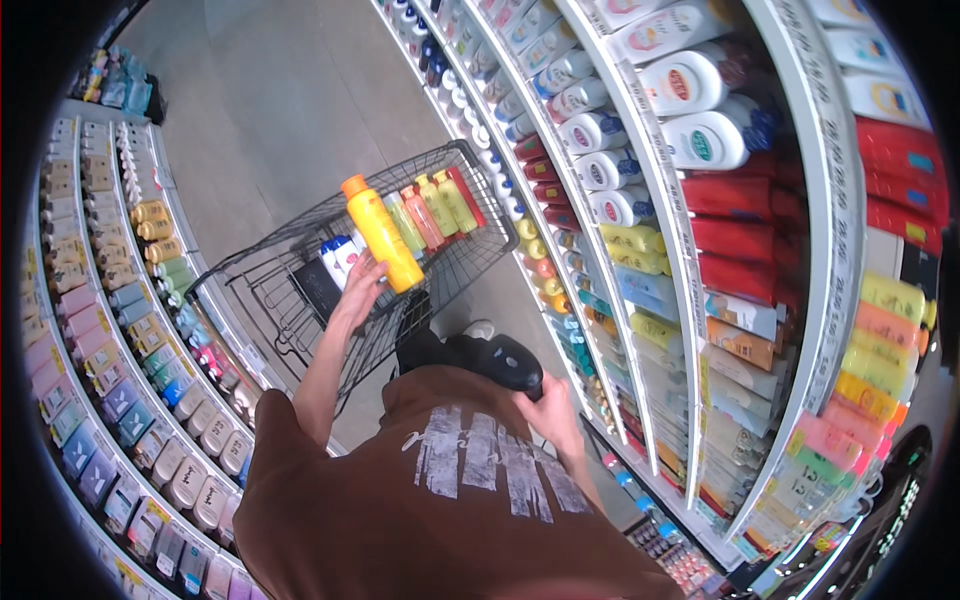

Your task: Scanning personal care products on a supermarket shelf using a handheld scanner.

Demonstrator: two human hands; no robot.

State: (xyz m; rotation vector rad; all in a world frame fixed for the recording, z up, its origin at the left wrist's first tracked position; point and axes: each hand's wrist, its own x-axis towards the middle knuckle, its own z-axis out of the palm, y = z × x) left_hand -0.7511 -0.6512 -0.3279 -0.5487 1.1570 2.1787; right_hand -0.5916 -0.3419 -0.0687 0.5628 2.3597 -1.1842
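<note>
My left hand (364,289) is at the lower part of a yellow bottle with an orange cap (384,236), holding it tilted over a wire shopping cart (330,217). In the cart, a pink bottle (424,217), yellow-green bottles (437,206) and a red item (466,196) lie in a row. White bottles with blue caps (341,256) lie beside a dark flat object (315,283). At my waist, my right hand (553,409) is closed around the end of a black rounded object (504,364), whose kind I cannot tell.
Shelves of white bottles (686,82), red packages (731,232) and colourful bottles (889,300) rise on the right. On the left, curved-looking shelves hold pump bottles (161,229) and boxes (120,401). Grey floor (285,90) shows beyond the cart.
</note>
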